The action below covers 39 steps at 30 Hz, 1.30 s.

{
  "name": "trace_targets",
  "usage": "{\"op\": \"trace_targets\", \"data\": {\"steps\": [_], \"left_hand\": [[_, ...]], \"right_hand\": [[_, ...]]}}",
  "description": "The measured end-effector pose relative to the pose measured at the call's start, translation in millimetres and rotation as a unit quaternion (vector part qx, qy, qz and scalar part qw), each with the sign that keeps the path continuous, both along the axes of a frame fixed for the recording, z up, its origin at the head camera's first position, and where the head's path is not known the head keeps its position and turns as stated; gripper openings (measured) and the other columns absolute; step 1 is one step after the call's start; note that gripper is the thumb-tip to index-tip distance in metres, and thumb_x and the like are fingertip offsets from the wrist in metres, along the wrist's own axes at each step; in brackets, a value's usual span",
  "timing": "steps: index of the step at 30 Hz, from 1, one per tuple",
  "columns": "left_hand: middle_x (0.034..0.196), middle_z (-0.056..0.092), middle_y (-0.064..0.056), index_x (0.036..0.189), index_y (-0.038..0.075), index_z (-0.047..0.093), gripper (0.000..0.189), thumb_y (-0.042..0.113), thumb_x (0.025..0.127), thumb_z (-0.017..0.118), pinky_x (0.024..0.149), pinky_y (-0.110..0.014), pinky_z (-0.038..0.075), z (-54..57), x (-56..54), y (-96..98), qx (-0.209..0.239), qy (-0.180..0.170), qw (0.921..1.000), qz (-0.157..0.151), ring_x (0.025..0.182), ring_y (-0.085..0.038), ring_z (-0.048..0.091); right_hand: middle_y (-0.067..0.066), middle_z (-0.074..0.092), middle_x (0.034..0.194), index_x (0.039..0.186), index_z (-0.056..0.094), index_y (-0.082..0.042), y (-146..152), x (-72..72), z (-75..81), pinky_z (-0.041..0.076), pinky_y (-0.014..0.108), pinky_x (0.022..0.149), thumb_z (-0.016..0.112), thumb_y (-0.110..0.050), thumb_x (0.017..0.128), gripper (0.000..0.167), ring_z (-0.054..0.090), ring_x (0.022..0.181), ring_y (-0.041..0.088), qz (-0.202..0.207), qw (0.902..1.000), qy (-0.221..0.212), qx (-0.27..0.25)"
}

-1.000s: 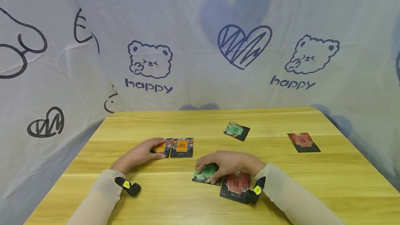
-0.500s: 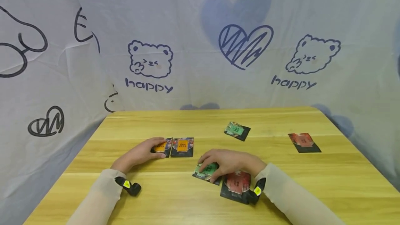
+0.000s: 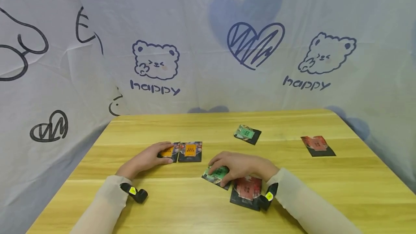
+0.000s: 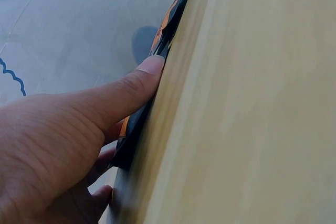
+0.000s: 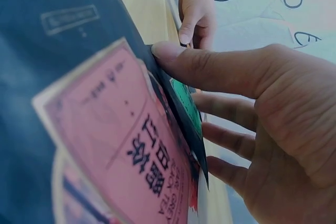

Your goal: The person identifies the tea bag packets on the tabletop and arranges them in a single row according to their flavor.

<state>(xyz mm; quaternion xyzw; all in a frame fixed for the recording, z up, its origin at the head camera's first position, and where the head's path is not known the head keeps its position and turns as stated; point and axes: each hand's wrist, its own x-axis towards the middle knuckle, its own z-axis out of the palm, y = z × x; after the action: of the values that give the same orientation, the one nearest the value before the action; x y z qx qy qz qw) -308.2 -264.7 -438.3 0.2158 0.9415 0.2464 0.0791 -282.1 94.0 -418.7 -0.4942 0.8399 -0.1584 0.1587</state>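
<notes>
In the head view my left hand [image 3: 150, 158] holds an orange-labelled tea sachet [image 3: 169, 151], thumb along its near edge and fingers over its left part. A second orange-labelled tea sachet [image 3: 190, 151] lies flat just to its right. My right hand [image 3: 239, 167] grips a green-labelled tea sachet [image 3: 217, 173], which lies at a slant between thumb and fingers. Beneath the right wrist is a red-labelled tea sachet [image 3: 246, 191]; its pink label [image 5: 123, 135] reads Earl Grey black tea in the right wrist view. The left thumb [image 4: 126, 90] sits against the black packet edge.
Farther back on the wooden table [image 3: 162, 208] lies another green-labelled sachet [image 3: 247, 134]. Another red-labelled one [image 3: 317, 146] lies at the right. A white cloth [image 3: 201, 60] with bear and heart drawings hangs behind the table.
My right hand has turned the green-labelled sachet slightly clockwise, its left side shifting away from me. The left hand keeps its place on the orange-labelled sachet. The head view has tilted very slightly.
</notes>
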Motion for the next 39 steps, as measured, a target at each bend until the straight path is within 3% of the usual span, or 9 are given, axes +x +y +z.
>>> {"op": "trace_targets", "data": {"steps": [10,17,39], "left_hand": [[0.154,0.032,-0.02,0.15,0.009,0.041,0.074,0.047,0.091,0.066,0.112,-0.059,0.025,5.7,-0.5,0.5,0.002,0.002,1.0,-0.003,0.141,-0.043,0.027],[0.154,0.033,-0.019,0.15,0.01,0.041,0.077,0.049,0.09,0.067,0.112,-0.058,0.025,6.6,-1.9,-0.3,-0.001,0.001,1.0,-0.001,0.141,-0.042,0.027],[0.153,0.034,-0.02,0.149,0.008,0.042,0.074,0.048,0.09,0.066,0.111,-0.059,0.026,0.7,1.3,-1.5,0.003,0.004,1.0,-0.002,0.14,-0.043,0.028]], "right_hand": [[-0.001,0.046,0.145,0.135,0.06,-0.027,0.1,-1.5,4.9,0.035,0.04,0.11,0.071,-0.04,0.089,0.049,0.039,0.134,0.02,-0.019,0.999,0.039,0.014],[0.001,0.043,0.147,0.141,0.056,-0.024,1.7,-2.6,8.2,0.034,0.042,0.11,0.071,-0.037,0.09,0.055,0.037,0.136,0.022,-0.013,0.9988,0.038,0.027],[0.0,0.045,0.142,0.144,0.052,-0.026,-3.0,-10.4,0.1,0.042,0.041,0.103,0.062,-0.053,0.091,0.061,0.041,0.127,0.02,-0.127,0.9881,0.079,0.036]]}}
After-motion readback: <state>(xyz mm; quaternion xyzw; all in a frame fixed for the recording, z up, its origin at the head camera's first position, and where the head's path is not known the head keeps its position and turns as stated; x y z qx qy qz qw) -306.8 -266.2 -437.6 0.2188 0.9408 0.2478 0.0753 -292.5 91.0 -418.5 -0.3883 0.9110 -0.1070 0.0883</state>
